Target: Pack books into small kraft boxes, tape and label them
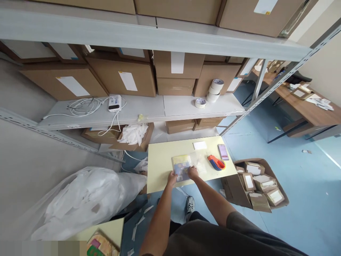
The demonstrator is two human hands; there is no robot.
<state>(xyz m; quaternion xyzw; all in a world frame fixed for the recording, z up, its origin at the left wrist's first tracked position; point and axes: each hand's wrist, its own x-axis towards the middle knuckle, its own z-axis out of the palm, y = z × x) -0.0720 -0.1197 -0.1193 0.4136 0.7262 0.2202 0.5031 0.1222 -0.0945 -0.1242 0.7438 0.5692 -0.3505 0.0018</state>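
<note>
Fingers of the left hand (172, 178) pinch the near-left edge of a printed booklet (181, 168) at lower centre of the frame, while the right hand (193, 172) curls narrowly over its right side, probably steadying it; how firmly, I cannot tell. Clear plastic film (200, 162) lies just beside, and a red-and-blue tape dispenser (216, 163) rests farther right on the pale-yellow table (156, 170), likely for easy reach.
</note>
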